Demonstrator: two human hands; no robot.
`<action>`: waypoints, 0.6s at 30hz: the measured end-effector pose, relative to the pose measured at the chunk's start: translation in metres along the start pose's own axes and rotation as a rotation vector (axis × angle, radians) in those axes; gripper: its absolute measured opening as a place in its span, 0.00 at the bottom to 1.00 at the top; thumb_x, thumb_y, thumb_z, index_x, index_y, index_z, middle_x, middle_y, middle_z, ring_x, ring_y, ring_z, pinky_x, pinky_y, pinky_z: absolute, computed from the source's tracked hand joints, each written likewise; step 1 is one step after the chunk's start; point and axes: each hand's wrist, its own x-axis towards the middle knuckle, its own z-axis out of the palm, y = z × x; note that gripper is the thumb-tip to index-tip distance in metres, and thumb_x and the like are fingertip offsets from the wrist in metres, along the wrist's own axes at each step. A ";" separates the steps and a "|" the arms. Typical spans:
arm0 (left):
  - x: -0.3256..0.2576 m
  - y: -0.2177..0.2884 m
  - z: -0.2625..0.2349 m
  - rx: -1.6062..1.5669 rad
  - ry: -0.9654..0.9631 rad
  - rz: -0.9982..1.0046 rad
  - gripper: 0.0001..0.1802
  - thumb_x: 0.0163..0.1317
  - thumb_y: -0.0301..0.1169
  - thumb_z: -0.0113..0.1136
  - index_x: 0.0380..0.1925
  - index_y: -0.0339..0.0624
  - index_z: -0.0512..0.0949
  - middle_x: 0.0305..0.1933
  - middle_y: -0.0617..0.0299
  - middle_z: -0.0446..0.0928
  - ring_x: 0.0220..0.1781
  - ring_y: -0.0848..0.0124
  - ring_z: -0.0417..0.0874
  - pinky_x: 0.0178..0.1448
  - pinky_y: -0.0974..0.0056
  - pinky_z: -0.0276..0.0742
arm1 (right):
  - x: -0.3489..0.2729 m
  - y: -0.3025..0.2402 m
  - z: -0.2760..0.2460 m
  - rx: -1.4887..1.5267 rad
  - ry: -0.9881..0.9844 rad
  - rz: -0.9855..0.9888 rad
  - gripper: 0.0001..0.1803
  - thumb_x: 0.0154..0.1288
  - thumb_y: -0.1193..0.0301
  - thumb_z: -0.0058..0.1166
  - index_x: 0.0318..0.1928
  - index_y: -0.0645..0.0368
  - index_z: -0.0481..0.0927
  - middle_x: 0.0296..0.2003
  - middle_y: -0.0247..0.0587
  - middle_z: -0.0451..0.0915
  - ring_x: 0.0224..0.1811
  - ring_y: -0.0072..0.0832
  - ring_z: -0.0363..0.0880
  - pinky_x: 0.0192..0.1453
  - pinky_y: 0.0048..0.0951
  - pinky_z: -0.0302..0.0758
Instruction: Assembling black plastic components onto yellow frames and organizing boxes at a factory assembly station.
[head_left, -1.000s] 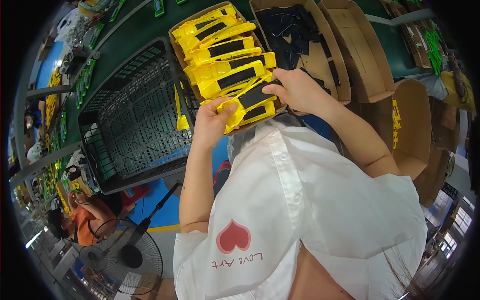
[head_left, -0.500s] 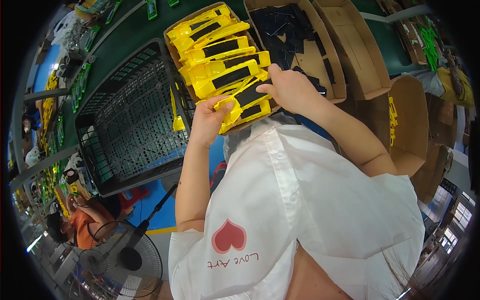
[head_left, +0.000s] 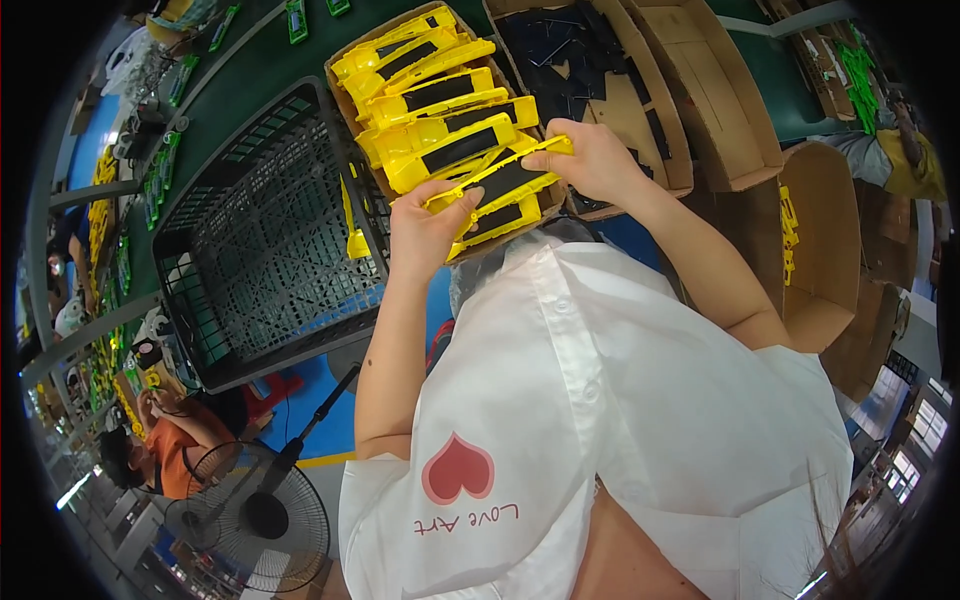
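Head view looks down on both hands holding one long yellow part with a black panel over a cardboard box stacked with like yellow parts: the left hand has its grip clamped on the part's near end, the right hand pinches the far end. By my reading, the piece is being lifted from or laid onto the stack. Beside the box sits a black slatted crate, so any next move calls for keeping the part level and both grips firm.

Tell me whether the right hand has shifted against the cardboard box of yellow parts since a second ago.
Yes. The right hand moved up toward the far side of the cardboard box, lifting its end of the yellow part.
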 end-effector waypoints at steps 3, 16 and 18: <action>-0.004 0.012 -0.001 0.705 0.058 0.246 0.14 0.47 0.35 0.60 0.27 0.33 0.75 0.26 0.51 0.76 0.27 0.62 0.78 0.33 0.64 0.73 | 0.000 0.008 0.002 0.048 0.009 -0.048 0.17 0.51 0.58 0.55 0.28 0.59 0.69 0.18 0.39 0.73 0.19 0.23 0.72 0.23 0.22 0.65; 0.022 0.026 0.027 -0.002 0.035 0.293 0.08 0.54 0.31 0.52 0.24 0.37 0.74 0.17 0.60 0.71 0.19 0.67 0.71 0.24 0.65 0.66 | -0.012 -0.018 -0.022 0.796 -0.276 -0.202 0.24 0.61 0.53 0.38 0.47 0.60 0.57 0.25 0.39 0.70 0.17 0.17 0.64 0.19 0.14 0.62; 0.027 0.028 0.018 -1.051 -0.516 0.193 0.09 0.56 0.34 0.43 0.20 0.44 0.64 0.12 0.65 0.59 0.13 0.73 0.60 0.29 0.67 0.63 | -0.015 -0.016 -0.023 1.016 -0.216 -0.294 0.21 0.65 0.56 0.29 0.48 0.59 0.59 0.23 0.39 0.70 0.15 0.14 0.60 0.18 0.11 0.58</action>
